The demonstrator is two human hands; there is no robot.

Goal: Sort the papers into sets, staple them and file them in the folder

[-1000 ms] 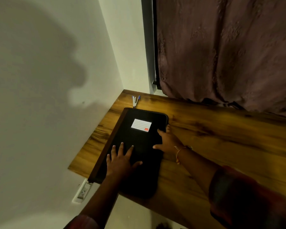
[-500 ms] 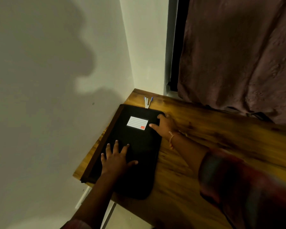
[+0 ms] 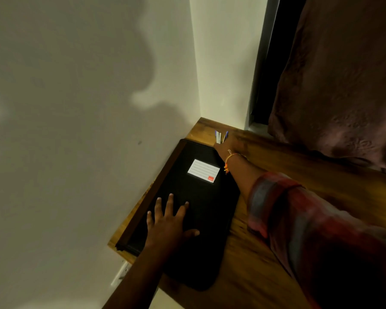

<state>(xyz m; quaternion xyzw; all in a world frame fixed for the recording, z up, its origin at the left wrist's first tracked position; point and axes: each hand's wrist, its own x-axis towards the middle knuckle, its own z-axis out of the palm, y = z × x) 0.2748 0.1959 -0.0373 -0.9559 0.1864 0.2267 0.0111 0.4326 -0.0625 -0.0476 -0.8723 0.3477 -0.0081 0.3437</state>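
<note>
A closed black folder (image 3: 194, 210) with a white label (image 3: 203, 170) lies on the wooden desk (image 3: 310, 197), its long side against the left wall. My left hand (image 3: 168, 221) rests flat on the folder's near half, fingers spread. My right hand (image 3: 230, 147) stretches past the folder's far edge to a small blue and silver stapler (image 3: 220, 137) in the desk's corner. That hand is blurred and touches or nearly touches the stapler; I cannot tell whether it grips it. No loose papers show.
White walls meet at the corner behind the stapler. A dark reddish curtain (image 3: 334, 74) hangs over the desk's far right edge. A wall socket (image 3: 120, 273) sits below the desk's near left corner.
My right hand left the folder's right edge and moved up past its far end to the stapler. My left hand stayed flat on the folder. My view shifted left.
</note>
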